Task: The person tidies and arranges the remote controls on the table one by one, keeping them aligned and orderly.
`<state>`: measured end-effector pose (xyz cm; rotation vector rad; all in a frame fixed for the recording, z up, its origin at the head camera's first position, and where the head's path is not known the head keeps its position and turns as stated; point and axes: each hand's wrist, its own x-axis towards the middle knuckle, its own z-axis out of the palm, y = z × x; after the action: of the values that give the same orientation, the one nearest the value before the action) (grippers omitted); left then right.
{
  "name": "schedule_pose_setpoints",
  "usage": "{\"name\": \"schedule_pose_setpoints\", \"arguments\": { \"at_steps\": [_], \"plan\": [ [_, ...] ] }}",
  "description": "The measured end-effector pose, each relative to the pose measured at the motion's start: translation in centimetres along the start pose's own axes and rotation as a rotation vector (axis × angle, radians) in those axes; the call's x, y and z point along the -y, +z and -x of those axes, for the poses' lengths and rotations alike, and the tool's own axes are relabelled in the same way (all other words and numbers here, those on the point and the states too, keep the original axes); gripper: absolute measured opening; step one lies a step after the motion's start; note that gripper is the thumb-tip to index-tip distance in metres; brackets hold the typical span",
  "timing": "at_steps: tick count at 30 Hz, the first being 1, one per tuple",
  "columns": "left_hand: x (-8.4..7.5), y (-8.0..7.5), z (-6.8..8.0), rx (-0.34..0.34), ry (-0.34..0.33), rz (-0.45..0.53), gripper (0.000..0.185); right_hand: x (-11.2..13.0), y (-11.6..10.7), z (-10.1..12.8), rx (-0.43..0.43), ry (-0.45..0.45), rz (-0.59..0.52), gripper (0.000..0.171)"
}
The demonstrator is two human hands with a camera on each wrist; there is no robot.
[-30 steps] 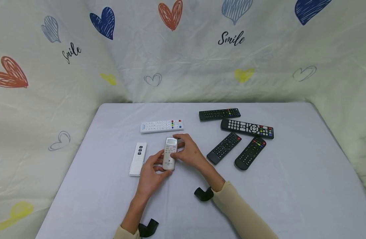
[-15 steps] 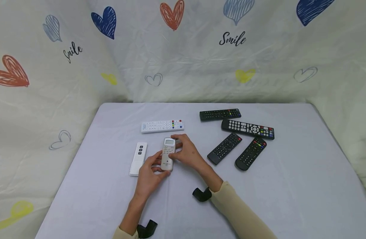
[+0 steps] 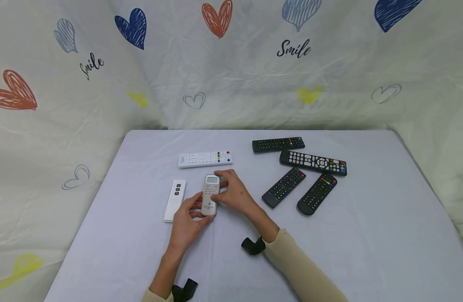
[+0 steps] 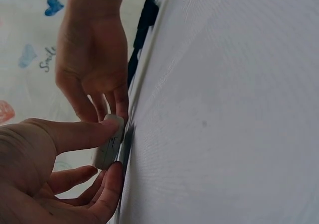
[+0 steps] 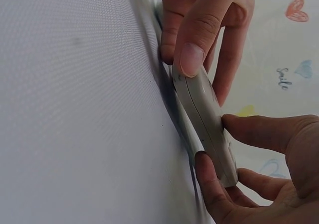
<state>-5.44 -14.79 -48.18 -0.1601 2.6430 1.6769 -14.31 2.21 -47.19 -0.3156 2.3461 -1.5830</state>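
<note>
Both hands hold a small pale grey remote control (image 3: 210, 195) with a little display at its top, screen side up. My left hand (image 3: 188, 220) grips its lower part, thumb at the bottom end and fingers along the left side. My right hand (image 3: 235, 193) pinches it from the right, one finger at the top end and the thumb over the lower right buttons. In the right wrist view the remote's edge (image 5: 209, 129) shows close over the cloth. A slim white remote (image 3: 175, 201) lies just left, partly behind my left hand. A longer white remote (image 3: 205, 160) lies beyond.
On the right lie several black remotes: one at the back (image 3: 278, 144), a long one (image 3: 312, 162) in front of it, and two slanted ones (image 3: 283, 187) (image 3: 316, 194) nearer. A white cloth covers the table (image 3: 367, 251). A curtain (image 3: 246, 84) printed with hearts hangs behind.
Both hands have slid the small grey remote a little to the left, toward the slim white remote. The other remotes have stayed where they were.
</note>
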Motion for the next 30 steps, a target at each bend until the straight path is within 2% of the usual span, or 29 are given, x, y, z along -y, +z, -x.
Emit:
{"name": "schedule_pose_setpoints", "arguments": {
  "at_steps": [18, 30],
  "plan": [
    [0.06, 0.07, -0.01, -0.041, -0.005, -0.047, 0.078, 0.38, 0.48, -0.47, 0.013, -0.001, 0.039, 0.072],
    [-0.25, -0.07, 0.16, -0.067, -0.012, -0.087, 0.079, 0.69, 0.7, -0.52, 0.028, -0.041, 0.023, 0.073]
  ]
}}
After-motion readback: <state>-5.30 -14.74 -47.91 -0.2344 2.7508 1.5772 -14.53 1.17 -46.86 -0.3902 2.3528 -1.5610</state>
